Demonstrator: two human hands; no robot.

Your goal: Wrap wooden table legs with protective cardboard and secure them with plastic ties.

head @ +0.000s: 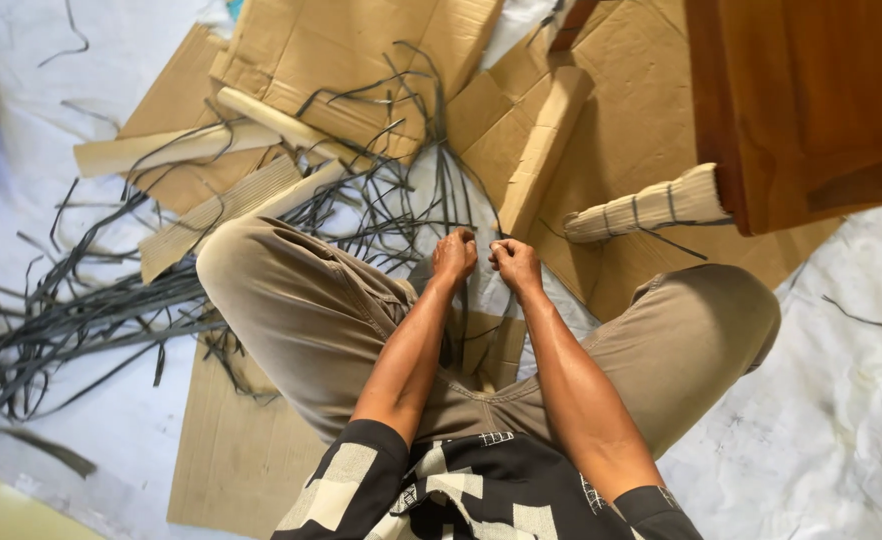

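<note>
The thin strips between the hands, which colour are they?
Dark grey strips, seen best in the head view.

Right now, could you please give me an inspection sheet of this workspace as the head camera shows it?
Surface: white sheet on the floor, partly covered by flattened cardboard.
Job's things: thin dark strips fan out ahead of the hands; one seems pinched between them, though it is too fine to be sure.
Clutter: loose strips piled at left; rolled cardboard; folded cardboard piece; bound corrugated roll.
Grips: left hand and right hand both fisted, close together, knuckles up.
Cables: nothing seen.
Surroundings: wooden furniture at upper right; the person sits cross-legged in tan trousers.
</note>
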